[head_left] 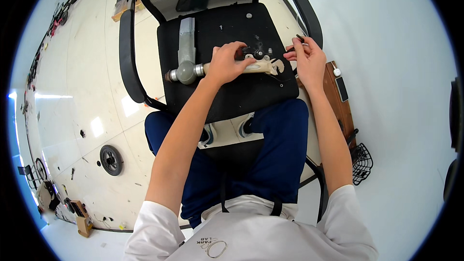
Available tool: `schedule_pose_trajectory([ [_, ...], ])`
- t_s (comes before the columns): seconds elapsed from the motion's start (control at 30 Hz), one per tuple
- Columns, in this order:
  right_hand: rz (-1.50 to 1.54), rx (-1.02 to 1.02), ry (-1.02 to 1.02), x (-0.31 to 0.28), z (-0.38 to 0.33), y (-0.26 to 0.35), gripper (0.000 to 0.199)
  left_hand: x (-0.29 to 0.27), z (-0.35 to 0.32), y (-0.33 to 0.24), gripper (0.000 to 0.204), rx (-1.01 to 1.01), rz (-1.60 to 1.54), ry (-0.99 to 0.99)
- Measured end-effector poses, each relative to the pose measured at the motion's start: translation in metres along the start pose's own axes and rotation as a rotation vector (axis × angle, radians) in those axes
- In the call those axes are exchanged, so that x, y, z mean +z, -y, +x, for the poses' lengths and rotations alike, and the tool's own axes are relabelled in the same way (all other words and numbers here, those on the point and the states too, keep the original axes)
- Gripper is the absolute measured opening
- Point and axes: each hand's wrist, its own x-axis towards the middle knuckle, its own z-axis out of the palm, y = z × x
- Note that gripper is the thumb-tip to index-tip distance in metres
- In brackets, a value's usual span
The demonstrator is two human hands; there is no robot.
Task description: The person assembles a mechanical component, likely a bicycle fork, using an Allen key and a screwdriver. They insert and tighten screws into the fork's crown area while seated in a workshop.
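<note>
the person sits facing a black office chair [227, 92] whose seat serves as the surface. across that seat lies a jointed mechanical assembly [203, 70]: a grey tube running toward twelve o'clock, a rounded grey elbow joint at its nine o'clock end, and a cream-coloured arm stretching toward three o'clock, ending in a small black-and-cream fitting.

judging by how things lie, the work looks to be somewhere in the middle. the assembly is largely in one piece, but small loose parts [249, 15], like screws or washers, sit scattered on the seat toward twelve o'clock, so some fastening at the three o'clock end seems undone. how many pieces are left to go in, i cannot tell.

the left hand [227, 63] comes in from six o'clock on a long bare forearm and lies palm-down over the cream arm, fingers curled around it and pressed together on it, steadying it near the fitting. the right hand [307, 60] is raised at the three o'clock edge of the seat, wrist bent, fingertips pinching a thin dark tool [300, 38] that points toward twelve o'clock. its tip is too small to make out.

on the floor at eight o'clock lies a small black wheel [111, 159]. a wooden board [338, 101] with a small white item and a dark flat device lies at three o'clock, just beside the chair, and a black wire basket [361, 164] sits at four o'clock.
</note>
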Motion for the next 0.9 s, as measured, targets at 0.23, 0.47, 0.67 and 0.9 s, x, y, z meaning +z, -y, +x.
schedule_pose_trajectory([
  [0.23,-0.47,0.097,0.391,0.03,0.007,0.005,0.021,-0.017,0.002,0.022,0.05,0.013,0.045,-0.021],
  [0.47,-0.488,0.051,0.377,0.061,0.007,-0.048,0.025,-0.025,0.002,0.055,0.048,-0.053,0.082,0.022],
  [0.67,-0.649,-0.101,0.44,0.1,0.028,-0.044,0.026,-0.03,0.005,0.086,0.049,-0.04,0.098,0.004],
  [0.9,-0.737,-0.03,0.372,0.136,0.042,-0.055,0.027,-0.039,0.014,0.107,0.049,-0.08,0.098,0.011],
])
